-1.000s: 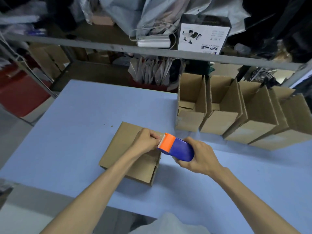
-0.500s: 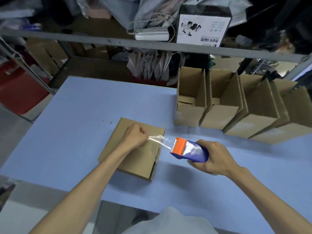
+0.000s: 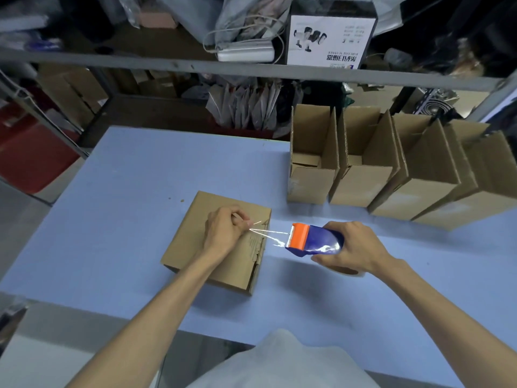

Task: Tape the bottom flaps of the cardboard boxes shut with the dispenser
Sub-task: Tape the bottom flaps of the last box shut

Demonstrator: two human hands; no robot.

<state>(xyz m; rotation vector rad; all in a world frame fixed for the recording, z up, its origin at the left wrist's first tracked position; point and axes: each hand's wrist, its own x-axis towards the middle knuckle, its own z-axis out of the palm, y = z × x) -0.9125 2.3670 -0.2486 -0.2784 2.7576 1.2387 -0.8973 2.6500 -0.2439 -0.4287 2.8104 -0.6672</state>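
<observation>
Right grip (image 3: 352, 247) is wrapped round the blue body of the dispenser (image 3: 313, 240). Its orange toothed end points toward the left grip (image 3: 223, 233), which pinches the free end of the tape (image 3: 268, 235), and the clear strip runs taut between the two. Under the left grip, and touching it as far as I can tell, the one box (image 3: 193, 253) I am working on lies on the blue counter (image 3: 112, 219). I judge that box light and fairly stiff, with flaps that give when pressed. It could slide on the smooth counter unless the left grip bears down while the right pulls. Tape this thin and sticky will fold onto itself if it goes slack, so I would hold only its very end. Being hard plastic, the dispenser is best held by the blue body, clear of the teeth. I count one dispenser, one strip of tape drawn out and one box under the grip. Beyond the right grip, well apart from it, four open boxes (image 3: 361, 186) stand in a row, side by side.
</observation>
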